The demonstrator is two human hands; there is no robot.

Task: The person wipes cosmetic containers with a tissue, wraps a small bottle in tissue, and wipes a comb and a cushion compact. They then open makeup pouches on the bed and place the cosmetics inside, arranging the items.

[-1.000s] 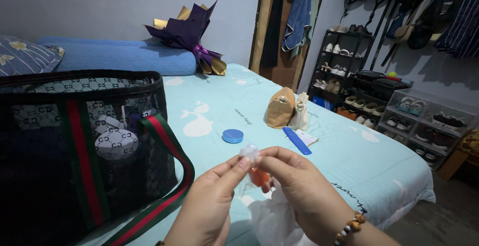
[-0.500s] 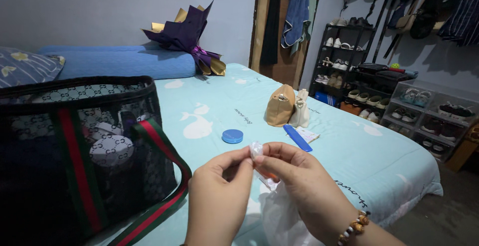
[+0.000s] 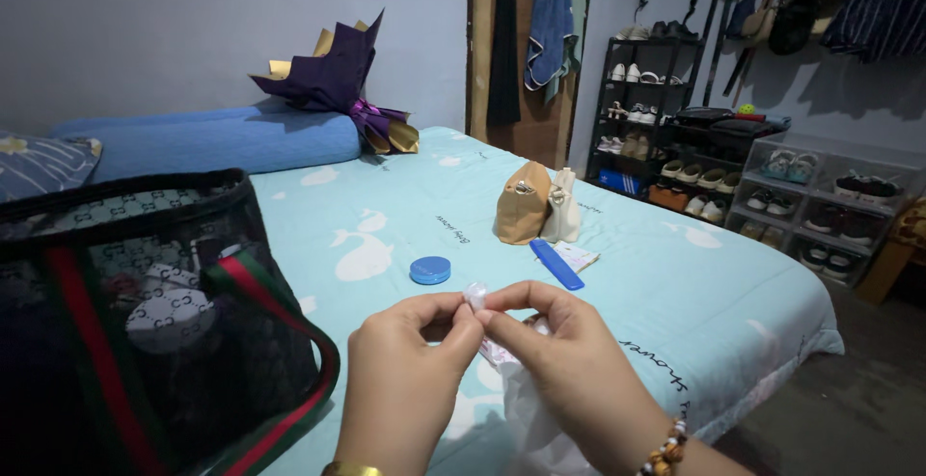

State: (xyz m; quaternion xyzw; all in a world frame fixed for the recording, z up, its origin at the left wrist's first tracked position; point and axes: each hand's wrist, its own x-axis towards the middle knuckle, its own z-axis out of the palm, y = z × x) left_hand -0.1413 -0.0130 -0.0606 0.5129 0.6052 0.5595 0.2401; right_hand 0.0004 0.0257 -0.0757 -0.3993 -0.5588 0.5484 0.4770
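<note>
Head view: my left hand (image 3: 405,380) and right hand (image 3: 569,370) fingers pinch shut on a small clear plastic piece (image 3: 476,295). I judge steady, light pressure over the pale blue bed (image 3: 675,273) works best.

bed (image 3: 675,273) with tin (image 3: 430,270), comb (image 3: 557,264)

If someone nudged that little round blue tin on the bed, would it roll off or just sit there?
The blue tin would probably stay put: it lies flat on its wide face, and the bedsheet looks soft. It looks small and likely light. Tipped on edge, its round shape might roll.
</note>
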